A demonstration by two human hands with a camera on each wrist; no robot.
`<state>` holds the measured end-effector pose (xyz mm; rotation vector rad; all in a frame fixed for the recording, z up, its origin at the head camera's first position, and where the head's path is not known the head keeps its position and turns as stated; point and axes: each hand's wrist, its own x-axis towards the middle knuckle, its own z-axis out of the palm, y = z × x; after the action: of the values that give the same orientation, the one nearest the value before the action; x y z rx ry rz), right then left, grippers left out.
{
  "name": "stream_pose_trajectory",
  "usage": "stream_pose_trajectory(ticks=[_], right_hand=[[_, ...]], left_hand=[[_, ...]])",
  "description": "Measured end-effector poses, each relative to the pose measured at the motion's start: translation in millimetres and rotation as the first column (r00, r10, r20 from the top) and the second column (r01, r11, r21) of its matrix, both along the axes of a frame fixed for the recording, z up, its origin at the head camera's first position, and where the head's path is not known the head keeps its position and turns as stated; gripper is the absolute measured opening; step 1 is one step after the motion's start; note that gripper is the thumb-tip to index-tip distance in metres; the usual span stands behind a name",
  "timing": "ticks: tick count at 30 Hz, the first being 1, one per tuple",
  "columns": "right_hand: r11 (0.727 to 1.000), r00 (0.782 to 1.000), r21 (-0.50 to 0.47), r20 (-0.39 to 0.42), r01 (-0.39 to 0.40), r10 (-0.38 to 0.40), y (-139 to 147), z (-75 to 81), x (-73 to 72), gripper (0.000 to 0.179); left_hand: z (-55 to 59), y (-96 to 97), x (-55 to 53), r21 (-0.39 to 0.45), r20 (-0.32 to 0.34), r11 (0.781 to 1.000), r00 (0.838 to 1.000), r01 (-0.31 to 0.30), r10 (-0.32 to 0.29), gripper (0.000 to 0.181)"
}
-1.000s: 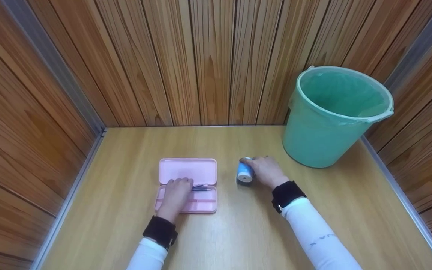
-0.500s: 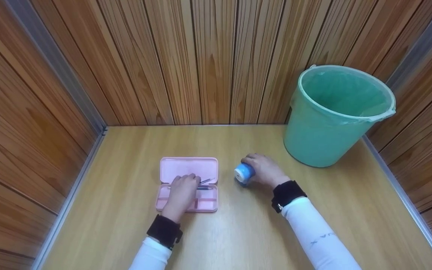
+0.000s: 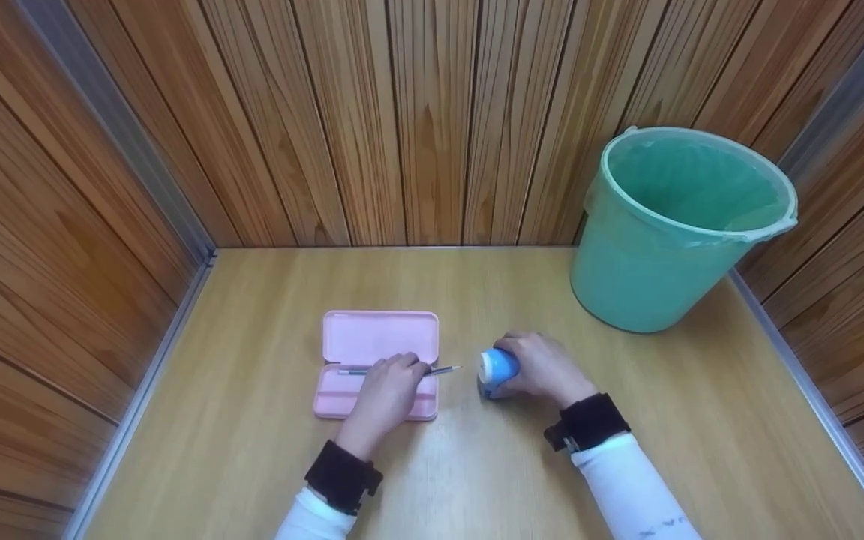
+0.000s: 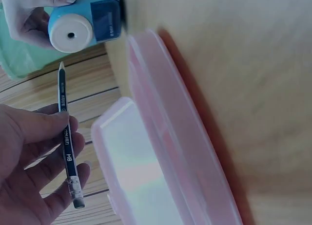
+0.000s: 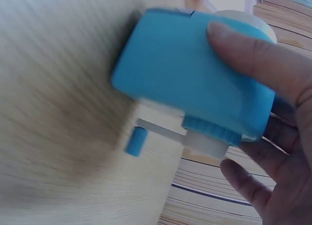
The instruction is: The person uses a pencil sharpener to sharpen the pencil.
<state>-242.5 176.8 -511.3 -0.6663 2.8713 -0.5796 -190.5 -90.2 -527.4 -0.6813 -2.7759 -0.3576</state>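
My left hand (image 3: 388, 394) pinches a dark pencil (image 4: 68, 137) marked HB between thumb and fingers. Its sharpened tip points right, toward a blue crank pencil sharpener (image 5: 190, 74). The left hand is over the open pink pencil case (image 3: 338, 405), where another pencil (image 3: 351, 371) lies along the back compartment. My right hand (image 3: 544, 367) grips the sharpener's body, thumb on one side and fingers round the other. The sharpener's round white face with its small hole (image 4: 71, 35) is turned toward the pencil. Its crank handle (image 5: 136, 141) sticks out at the opposite end.
A green bin (image 3: 642, 277) with a plastic liner stands at the back right of the wooden table (image 3: 252, 315). Wood-panelled walls (image 3: 432, 127) close off the back and both sides. The case's lid (image 3: 379, 336) lies folded back toward the rear wall.
My left hand has lifted the pencil from the case and moved right, tip now past the case's edge. My right hand has turned the sharpener so its holed face points left, and come slightly nearer.
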Motion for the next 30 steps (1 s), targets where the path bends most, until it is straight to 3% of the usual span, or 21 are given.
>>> stream_pose_trajectory(ticks=[6,10,18,26,29,30], right_hand=[[1.0,0.999,0.015,-0.036,0.002,-0.001,1,-0.6,13.2,0.064],[1.0,0.999,0.017,-0.041,-0.003,0.004,0,-2.7,17.8,0.062],[1.0,0.999,0.007,-0.038,0.006,-0.006,-4,-4.4,22.0,0.062],[0.999,0.997,-0.013,-0.071,-0.03,0.029,-10,-10.9,21.6,0.062],[1.0,0.997,-0.011,-0.069,-0.023,0.022,-12,-13.2,22.4,0.064],[1.0,0.997,-0.006,-0.07,-0.021,0.02,-12,-13.6,22.6,0.065]], left_hand=[[5.6,9.6,7.9,0.021,0.123,1.0,0.992,0.0,-0.003,0.021],[2.3,16.1,8.9,0.019,0.175,1.0,0.985,-0.001,-0.002,0.024],[-3.1,20.1,6.6,0.001,0.164,1.0,0.986,0.015,-0.015,0.026],[-14.7,24.7,1.9,0.023,0.056,0.995,0.994,0.097,-0.099,0.023],[-19.0,26.3,-0.7,0.08,0.137,0.993,0.986,0.081,-0.092,0.02],[-20.0,26.5,-1.2,0.153,0.223,0.987,0.972,0.044,-0.078,0.018]])
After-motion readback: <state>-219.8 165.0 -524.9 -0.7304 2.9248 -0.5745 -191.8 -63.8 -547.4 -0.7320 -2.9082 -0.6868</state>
